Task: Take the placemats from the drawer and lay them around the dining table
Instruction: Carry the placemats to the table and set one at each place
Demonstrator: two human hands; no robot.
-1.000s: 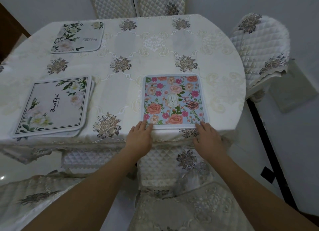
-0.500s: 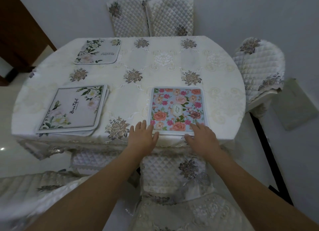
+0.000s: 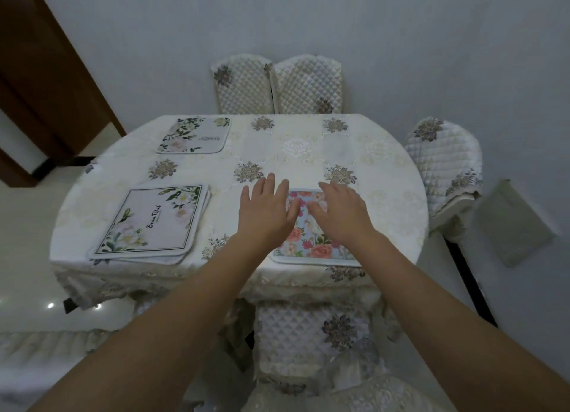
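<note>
Hands [image 3: 303, 214] moved forward onto blue floral placemat [image 3: 311, 242] — white stack [image 3: 151, 223] left

Under my hands: placemat [image 3: 311, 242] is light blue, dense pink, coral and peach flowers, green leaves, white border. Left of my left hand [image 3: 267, 216]: stack of mats [image 3: 154, 223], white ground, thin black frame line, pale white-pink blooms with dark green leaves at corners, black script lettering in the middle. Beyond it, far left: single mat [image 3: 195, 135], same white, green-leaf floral print, grey edge. Worktop [image 3: 296, 146] cloth is cream-white with grey-brown flower motifs and pale scroll pattern. Chair covers [image 3: 277, 85] past my hands: off-white diamond quilting, same grey-brown flowers. Wall pale grey-blue.
</note>
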